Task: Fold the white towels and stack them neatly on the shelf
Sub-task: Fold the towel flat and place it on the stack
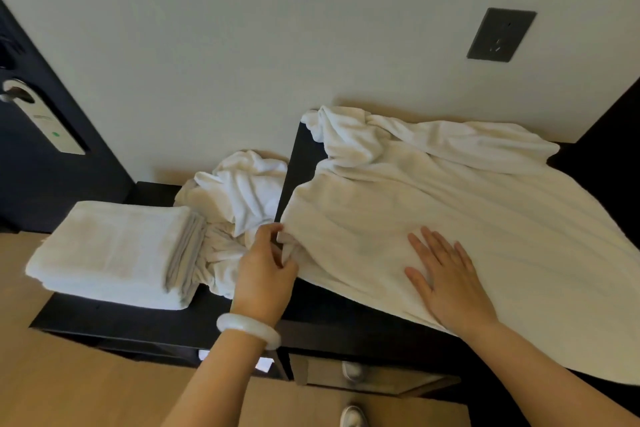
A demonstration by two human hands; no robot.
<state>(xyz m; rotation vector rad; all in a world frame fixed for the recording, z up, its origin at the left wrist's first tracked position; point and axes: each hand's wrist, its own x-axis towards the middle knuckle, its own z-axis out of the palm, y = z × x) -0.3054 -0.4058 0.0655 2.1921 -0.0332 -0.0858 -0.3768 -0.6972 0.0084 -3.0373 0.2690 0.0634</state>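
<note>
A large white towel point(433, 204) lies spread and wrinkled over the higher dark surface point(301, 156) on the right. My left hand point(266, 270), with a pale bangle on the wrist, pinches the towel's near left corner. My right hand point(446, 274) rests flat on the towel, fingers spread. A stack of folded white towels point(114, 250) sits on the lower dark shelf point(131, 319) at left. Between the stack and the higher surface lies a crumpled heap of white towels point(235, 204).
A white wall rises behind, with a dark socket plate point(500, 35) at upper right. A dark door with a handle and a hanging tag point(45, 121) stands at left. Wooden floor and white shoes point(353, 416) show below the shelf's front edge.
</note>
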